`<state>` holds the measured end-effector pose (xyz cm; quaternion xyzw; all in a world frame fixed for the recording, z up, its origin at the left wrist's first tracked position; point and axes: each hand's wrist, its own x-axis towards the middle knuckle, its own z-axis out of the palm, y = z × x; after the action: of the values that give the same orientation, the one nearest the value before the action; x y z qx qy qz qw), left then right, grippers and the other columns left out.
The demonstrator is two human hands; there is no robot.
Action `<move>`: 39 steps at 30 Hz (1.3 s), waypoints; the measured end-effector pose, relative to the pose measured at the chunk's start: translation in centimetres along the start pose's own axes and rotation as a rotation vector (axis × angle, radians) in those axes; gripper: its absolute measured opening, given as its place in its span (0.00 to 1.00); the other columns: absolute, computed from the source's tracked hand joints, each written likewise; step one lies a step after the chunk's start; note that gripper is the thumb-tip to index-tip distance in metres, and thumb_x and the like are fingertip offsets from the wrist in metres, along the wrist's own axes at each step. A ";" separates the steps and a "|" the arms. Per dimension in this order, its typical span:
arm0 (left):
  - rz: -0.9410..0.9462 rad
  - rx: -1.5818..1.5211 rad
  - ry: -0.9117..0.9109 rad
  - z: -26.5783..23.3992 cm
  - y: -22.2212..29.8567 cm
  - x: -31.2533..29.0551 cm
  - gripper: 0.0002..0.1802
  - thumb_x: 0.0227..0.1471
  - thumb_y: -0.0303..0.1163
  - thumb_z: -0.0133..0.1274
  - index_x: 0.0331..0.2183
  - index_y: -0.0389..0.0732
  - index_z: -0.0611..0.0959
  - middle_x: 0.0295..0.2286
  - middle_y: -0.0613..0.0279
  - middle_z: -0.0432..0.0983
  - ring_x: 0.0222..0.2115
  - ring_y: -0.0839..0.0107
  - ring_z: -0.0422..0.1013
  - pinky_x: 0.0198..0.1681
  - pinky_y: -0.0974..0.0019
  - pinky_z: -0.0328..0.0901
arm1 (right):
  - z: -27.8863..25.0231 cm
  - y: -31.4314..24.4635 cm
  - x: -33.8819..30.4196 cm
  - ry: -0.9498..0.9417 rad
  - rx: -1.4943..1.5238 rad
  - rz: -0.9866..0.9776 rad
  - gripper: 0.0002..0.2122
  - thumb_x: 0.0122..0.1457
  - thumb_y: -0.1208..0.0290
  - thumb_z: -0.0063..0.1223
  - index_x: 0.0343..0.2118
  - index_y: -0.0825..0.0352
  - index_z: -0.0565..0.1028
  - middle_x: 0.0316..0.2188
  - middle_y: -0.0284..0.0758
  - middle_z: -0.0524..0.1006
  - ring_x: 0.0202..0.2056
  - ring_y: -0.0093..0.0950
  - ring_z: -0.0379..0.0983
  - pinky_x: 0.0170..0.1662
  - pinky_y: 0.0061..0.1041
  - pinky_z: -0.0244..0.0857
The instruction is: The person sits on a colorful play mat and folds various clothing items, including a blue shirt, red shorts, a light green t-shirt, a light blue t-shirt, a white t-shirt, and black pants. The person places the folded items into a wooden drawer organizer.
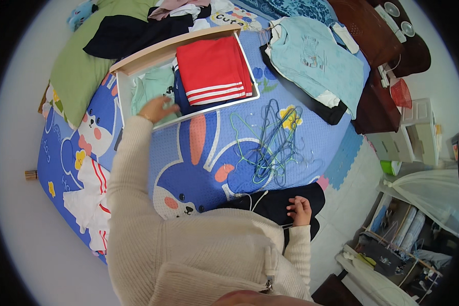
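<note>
My left hand point(158, 108) reaches over the near wall of a white drawer point(204, 108) with a wooden front. Its fingers are spread, close to a folded mint-green garment point(150, 84) in the drawer's left part; whether they touch it I cannot tell. Beside that garment lies a folded red garment point(209, 69) with white stripes, on top of dark blue cloth point(180, 92). My right hand point(300, 210) is held over the black trousers point(270, 204) on my legs, its fingers loosely bent and nothing visible in them.
Tangled hangers point(270, 148) lie on the blue patterned bedspread point(188, 158). Light-blue tops point(319, 61) are stacked at the right, white garments with red stripes point(89, 191) at the left. Black clothing point(132, 35) and a green pillow point(76, 76) are beyond the drawer.
</note>
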<state>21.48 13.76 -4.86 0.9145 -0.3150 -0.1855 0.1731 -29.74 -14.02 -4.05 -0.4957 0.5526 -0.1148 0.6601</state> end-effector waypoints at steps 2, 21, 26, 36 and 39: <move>0.184 0.118 -0.084 1.3 3.7 -3.3 0.11 0.42 0.34 0.52 0.32 0.43 0.78 0.27 0.51 0.75 0.34 0.56 0.72 0.36 0.55 0.65 | 0.3 0.1 0.3 0.003 -0.010 -0.015 0.08 0.57 0.69 0.48 0.38 0.65 0.70 0.31 0.35 0.77 0.23 0.20 0.71 0.20 0.17 0.65; 0.520 0.072 0.356 6.7 20.1 -14.7 0.11 0.39 0.26 0.50 0.30 0.46 0.80 0.18 0.62 0.72 0.18 0.61 0.68 0.21 0.60 0.62 | 0.1 0.7 -0.3 -0.039 0.071 -0.107 0.07 0.57 0.71 0.48 0.36 0.67 0.70 0.30 0.34 0.76 0.25 0.19 0.71 0.23 0.16 0.66; 0.593 0.003 0.028 9.6 23.3 -18.1 0.11 0.39 0.26 0.48 0.30 0.44 0.79 0.23 0.61 0.75 0.21 0.62 0.70 0.24 0.61 0.63 | 1.6 -0.2 -2.0 0.103 0.053 -0.368 0.04 0.56 0.75 0.49 0.34 0.66 0.70 0.27 0.32 0.74 0.25 0.17 0.69 0.25 0.15 0.64; 0.219 0.143 0.151 10.1 14.8 -4.0 0.10 0.46 0.30 0.50 0.34 0.42 0.79 0.37 0.53 0.73 0.42 0.52 0.67 0.42 0.55 0.62 | 3.3 -0.9 -2.6 -0.095 -0.055 -0.436 0.04 0.55 0.78 0.49 0.34 0.69 0.70 0.27 0.31 0.74 0.27 0.17 0.68 0.32 0.15 0.63; 0.212 0.220 0.150 11.5 14.1 -2.3 0.12 0.44 0.29 0.52 0.36 0.43 0.78 0.43 0.56 0.69 0.51 0.55 0.57 0.50 0.49 0.53 | 2.7 -0.2 -2.4 -0.112 -0.058 -0.399 0.04 0.56 0.77 0.49 0.34 0.68 0.70 0.26 0.31 0.74 0.26 0.17 0.68 0.31 0.15 0.63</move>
<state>7.39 2.46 -8.24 0.9010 -0.4142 -0.0619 0.1136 -28.23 -11.00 -2.69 -0.6197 0.4091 -0.1993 0.6394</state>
